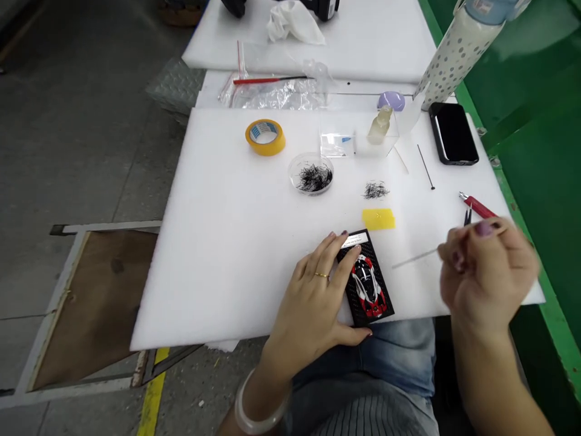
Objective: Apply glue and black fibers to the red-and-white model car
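Note:
My left hand (318,284) spans a small black display base (384,300), its fingers over the top end and its thumb at the bottom edge. On the base is a red, white and black model car (368,284). To the right, slightly blurred, my right hand (488,266) is closed on a thin pale stick (415,258), which points left toward the base. Dark pointed tips (468,215) show just above the right hand; whether it holds them is unclear. A yellow tape strip (378,218) and a pile of short black fibres (376,190) lie beyond the base.
A round clear dish (311,174) of black fibres and a yellow tape roll (265,137) sit farther left. A small bottle (380,125), phone (454,133), tall dotted bottle (460,51) and red-handled tool (480,206) stand or lie toward the right.

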The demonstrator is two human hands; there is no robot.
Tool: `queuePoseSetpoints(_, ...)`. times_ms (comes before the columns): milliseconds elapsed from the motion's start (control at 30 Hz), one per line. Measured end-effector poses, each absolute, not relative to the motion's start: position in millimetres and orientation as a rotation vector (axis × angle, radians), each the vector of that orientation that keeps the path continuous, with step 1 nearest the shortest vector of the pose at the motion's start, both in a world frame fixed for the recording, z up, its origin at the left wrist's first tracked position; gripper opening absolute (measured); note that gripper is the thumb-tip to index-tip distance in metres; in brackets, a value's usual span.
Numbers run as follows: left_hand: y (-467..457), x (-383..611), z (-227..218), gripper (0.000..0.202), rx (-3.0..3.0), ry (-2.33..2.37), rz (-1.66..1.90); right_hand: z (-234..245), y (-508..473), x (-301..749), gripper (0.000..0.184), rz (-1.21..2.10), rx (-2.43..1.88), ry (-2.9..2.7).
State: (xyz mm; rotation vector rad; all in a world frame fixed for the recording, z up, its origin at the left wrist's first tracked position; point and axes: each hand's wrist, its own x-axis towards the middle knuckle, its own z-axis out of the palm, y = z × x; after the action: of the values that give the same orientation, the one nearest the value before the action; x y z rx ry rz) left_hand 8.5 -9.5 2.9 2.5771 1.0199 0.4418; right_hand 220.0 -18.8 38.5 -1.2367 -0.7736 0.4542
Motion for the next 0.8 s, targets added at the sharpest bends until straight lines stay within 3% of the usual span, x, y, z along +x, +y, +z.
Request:
queuePoseSetpoints(100,-9.9,9.5,2.2,0.128,2.611,1.032,0.42,15.3,-44.4,205.7,0.025,0.69,-1.301,-0.555)
queuePoseSetpoints(300,-9.8,8.6,3.0,0.118,2.604,1.038,0.406,6.6,-50.7,202.7,0.028,0.68,-1.353,-0.642)
queuePoseSetpoints(633,-10.2,9.4,1.6,0.12,2.622,1.046,0.423,2.5,-57.0,198.6,0.026,0.663,-1.414,-0.691)
queuePoseSetpoints(800,-9.9,9.6,1.1,0.121,2.614,1.036,0.419,27.4,-35.4,224.0,0.022,0.371,-1.429,-0.762)
